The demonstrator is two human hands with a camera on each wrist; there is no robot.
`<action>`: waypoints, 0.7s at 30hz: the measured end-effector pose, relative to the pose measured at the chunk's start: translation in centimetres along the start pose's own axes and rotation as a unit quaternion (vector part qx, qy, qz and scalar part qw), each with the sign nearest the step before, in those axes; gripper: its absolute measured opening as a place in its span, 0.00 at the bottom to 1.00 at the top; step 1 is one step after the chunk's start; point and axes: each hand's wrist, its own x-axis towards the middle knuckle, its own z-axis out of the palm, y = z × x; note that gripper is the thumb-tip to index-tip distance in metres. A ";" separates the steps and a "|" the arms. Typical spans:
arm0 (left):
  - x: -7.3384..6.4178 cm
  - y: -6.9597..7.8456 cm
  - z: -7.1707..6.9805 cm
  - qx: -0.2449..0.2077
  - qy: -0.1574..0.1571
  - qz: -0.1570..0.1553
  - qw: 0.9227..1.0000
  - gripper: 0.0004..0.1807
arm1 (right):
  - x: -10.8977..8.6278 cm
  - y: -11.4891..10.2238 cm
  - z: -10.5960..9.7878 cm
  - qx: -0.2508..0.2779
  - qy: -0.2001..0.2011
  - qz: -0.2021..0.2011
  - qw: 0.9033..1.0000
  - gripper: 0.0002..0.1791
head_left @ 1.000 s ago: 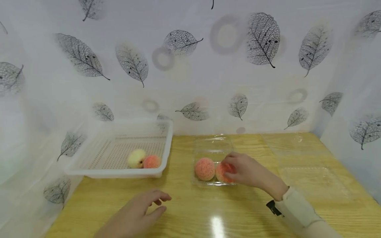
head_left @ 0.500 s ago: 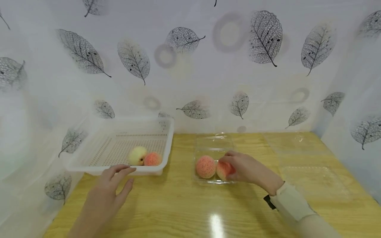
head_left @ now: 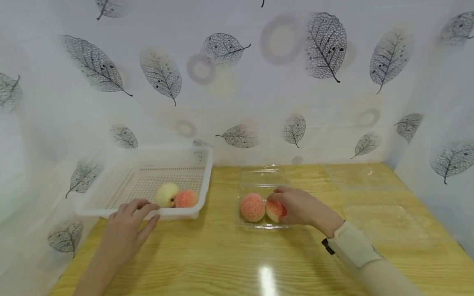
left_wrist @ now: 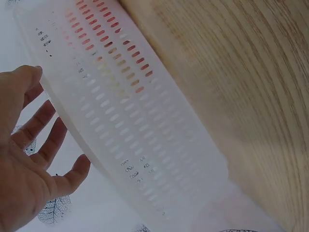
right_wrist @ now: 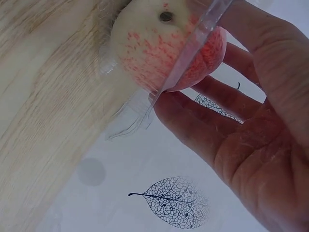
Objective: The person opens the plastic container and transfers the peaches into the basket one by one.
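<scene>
At the centre of the head view my right hand (head_left: 301,207) grips a pink-and-cream peach (head_left: 275,210) inside a clear plastic clamshell box (head_left: 255,226). Another pink peach (head_left: 253,207) sits beside it on the left. In the right wrist view fingers curl round the held peach (right_wrist: 154,48), seen partly through the box's wall. My left hand (head_left: 124,230) rests its relaxed fingertips on the front rim of a white perforated basket (head_left: 170,211), as the left wrist view also shows the basket (left_wrist: 111,111). A pale peach (head_left: 166,195) and a pink peach (head_left: 186,199) lie in that basket.
Another clear plastic box (head_left: 385,220) lies on the right of the wood-grain table (head_left: 222,263). Behind the table and along its sides hangs a white leaf-print sheet (head_left: 237,98). The first box's lid (head_left: 263,174) lies back towards that sheet.
My left hand has moved left and forward from above the table to the basket's front rim. My right hand stays at the right peach in the box, which has turned slightly.
</scene>
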 end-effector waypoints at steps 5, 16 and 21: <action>-0.1 -0.1 -0.1 0.011 -0.016 -0.008 1.000 0.14 | 0.3 -0.1 0.0 -0.004 -0.003 -0.006 1.000 0.29; -0.1 -0.4 0.1 0.043 -0.005 0.006 0.999 0.14 | 0.9 -0.2 -0.6 -0.021 -0.024 -0.008 0.999 0.30; -0.3 -0.4 0.2 0.048 -0.004 0.007 0.999 0.16 | 1.1 -0.3 -0.8 -0.018 -0.039 -0.001 0.999 0.30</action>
